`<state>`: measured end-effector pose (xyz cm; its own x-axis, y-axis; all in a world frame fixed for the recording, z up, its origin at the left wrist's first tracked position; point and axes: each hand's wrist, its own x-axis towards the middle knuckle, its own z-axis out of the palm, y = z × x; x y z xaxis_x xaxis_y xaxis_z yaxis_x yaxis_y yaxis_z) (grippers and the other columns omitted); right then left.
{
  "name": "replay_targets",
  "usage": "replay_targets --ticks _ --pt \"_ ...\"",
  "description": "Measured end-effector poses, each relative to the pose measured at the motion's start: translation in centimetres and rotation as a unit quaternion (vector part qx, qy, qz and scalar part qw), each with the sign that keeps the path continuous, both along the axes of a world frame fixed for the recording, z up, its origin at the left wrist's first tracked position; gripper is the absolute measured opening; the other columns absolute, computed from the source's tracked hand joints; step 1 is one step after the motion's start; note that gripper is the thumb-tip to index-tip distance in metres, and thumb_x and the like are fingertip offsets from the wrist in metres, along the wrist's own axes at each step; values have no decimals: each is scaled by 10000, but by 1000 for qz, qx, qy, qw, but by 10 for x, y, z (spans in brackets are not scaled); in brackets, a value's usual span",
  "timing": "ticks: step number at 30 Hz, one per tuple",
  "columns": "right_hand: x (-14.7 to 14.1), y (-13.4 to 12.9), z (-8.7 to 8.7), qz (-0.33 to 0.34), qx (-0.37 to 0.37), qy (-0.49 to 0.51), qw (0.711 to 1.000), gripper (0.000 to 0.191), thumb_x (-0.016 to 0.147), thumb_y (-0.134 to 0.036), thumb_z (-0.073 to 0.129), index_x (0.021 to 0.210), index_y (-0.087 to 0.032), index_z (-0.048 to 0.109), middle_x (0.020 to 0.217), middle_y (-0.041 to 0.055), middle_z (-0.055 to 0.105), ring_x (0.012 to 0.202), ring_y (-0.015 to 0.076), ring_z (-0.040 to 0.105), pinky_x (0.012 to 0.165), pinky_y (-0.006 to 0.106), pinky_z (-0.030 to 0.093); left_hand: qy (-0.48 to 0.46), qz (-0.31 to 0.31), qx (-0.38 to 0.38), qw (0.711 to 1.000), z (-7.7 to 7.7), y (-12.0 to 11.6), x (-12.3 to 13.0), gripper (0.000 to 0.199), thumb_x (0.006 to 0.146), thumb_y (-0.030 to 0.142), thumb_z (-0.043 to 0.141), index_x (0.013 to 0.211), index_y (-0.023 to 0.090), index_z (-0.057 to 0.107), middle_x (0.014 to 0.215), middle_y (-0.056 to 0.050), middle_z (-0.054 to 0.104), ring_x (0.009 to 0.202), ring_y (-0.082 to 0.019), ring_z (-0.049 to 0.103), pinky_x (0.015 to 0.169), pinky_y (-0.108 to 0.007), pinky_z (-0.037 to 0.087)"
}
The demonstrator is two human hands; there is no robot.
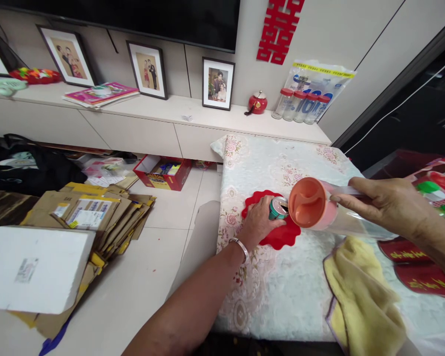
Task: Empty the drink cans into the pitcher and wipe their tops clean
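Note:
My left hand (258, 222) is wrapped round a green drink can (279, 208), whose silver top with its opening faces up. The can is above a red scalloped mat (280, 239) on the table. From the right, my right hand (378, 202) grips the handle of a clear plastic pitcher (350, 220) with an orange lid (307, 202). The pitcher lies tilted on its side, its lid close beside the can's opening. Whether the lid touches the can, or any liquid is flowing, I cannot tell. A yellow cloth (363, 291) lies below the pitcher.
A flowered cloth covers the table (267, 301). Red packets (426, 272) and green-capped bottles (428, 188) are at the right. Behind stand a red jar (257, 103) and red-lidded glass jars (299, 106). Flattened cardboard (107, 207) and a white box (40, 269) are on the left.

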<state>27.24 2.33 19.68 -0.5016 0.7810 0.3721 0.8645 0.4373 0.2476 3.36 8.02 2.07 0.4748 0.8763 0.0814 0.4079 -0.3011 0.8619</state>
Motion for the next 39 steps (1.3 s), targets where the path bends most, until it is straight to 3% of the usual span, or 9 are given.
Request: replay_targets --ticks 39 --pt "1 -1 0 -11 -8 -4 1000 582 1043 -674 421 666 -232 403 485 -90 270 388 84 280 413 228 244 -10 2 -6 1000 3 0 0 541 781 296 837 1244 286 558 1240 -39 711 1190 -322 665 988 -488 546"
